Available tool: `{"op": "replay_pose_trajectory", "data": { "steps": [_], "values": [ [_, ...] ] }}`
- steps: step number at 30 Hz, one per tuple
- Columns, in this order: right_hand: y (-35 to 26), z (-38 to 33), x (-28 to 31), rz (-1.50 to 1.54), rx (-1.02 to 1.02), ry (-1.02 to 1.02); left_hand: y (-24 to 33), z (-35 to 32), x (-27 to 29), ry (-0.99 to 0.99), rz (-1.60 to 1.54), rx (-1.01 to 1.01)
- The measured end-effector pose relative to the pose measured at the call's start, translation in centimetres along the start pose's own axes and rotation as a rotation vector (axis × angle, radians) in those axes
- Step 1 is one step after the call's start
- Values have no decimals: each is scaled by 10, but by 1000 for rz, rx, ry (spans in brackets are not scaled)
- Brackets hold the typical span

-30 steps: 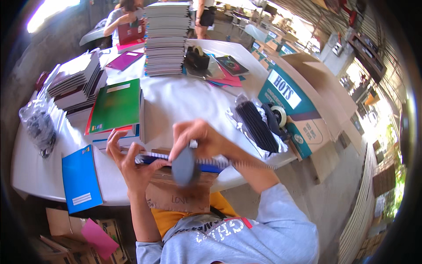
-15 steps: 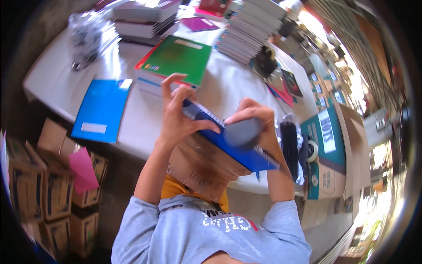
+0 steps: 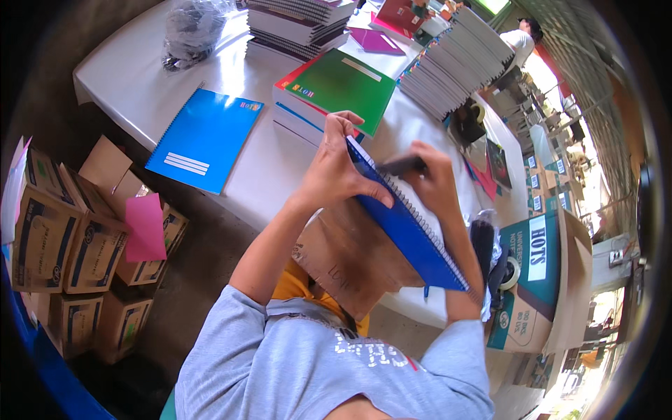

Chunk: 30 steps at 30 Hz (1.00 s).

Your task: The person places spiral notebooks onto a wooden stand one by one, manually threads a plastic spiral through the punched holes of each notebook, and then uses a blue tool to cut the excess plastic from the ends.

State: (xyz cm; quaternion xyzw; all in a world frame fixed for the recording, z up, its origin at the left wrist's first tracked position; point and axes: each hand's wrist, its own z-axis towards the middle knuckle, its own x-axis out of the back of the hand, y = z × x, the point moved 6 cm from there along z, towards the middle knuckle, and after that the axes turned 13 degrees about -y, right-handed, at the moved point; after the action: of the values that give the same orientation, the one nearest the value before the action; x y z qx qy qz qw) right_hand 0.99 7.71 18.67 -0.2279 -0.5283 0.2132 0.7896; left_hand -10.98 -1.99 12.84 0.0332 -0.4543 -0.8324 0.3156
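Observation:
A blue spiral notebook (image 3: 413, 231) is held tilted in front of me, its wire binding facing up and to the right. My left hand (image 3: 343, 164) grips its upper end, thumb across the blue cover and fingers over the far edge. My right hand (image 3: 434, 178) is closed around a dark grey object (image 3: 402, 166), blurred by motion and of a kind I cannot make out, just above the binding. Whether it touches the wire is unclear. Beneath the notebook, a piece of brown cardboard (image 3: 350, 255) rests over my lap. Another light-blue spiral notebook (image 3: 210, 136) lies flat on the table.
A stack topped by a green notebook (image 3: 343, 87) stands on the white table (image 3: 126, 70). Behind are tall spiral notebook stacks (image 3: 455, 63) and a clear plastic bag (image 3: 192, 35). Cardboard boxes (image 3: 49, 238) fill the left floor; a green-brown carton (image 3: 532, 280) stands right. Someone (image 3: 519, 45) is far off.
My view has shifted, so the table appears farther right. The dark object in my right hand has moved up along the binding and turned edge-on. My left hand still grips the blue notebook.

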Motion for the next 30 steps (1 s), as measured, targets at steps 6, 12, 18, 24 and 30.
{"op": "replay_pose_trajectory", "data": {
  "steps": [6, 12, 18, 24, 30],
  "values": [
    [-28, 10, -10, 15, 108, -22, -9, -1, 0, -59, -139, 23],
    [-45, 22, -17, 13, 130, -48, -1, -6, 10, -67, 6, -27],
    [78, -16, -14, -594, -490, -10, -13, -8, -1, 8, -300, 51],
    [154, -186, 8, -599, -1017, 101, -9, -9, -3, 66, -540, 150],
    [89, -279, -43, -454, -1435, -20, 63, 1, 71, 551, -251, -120]
  ]
}}
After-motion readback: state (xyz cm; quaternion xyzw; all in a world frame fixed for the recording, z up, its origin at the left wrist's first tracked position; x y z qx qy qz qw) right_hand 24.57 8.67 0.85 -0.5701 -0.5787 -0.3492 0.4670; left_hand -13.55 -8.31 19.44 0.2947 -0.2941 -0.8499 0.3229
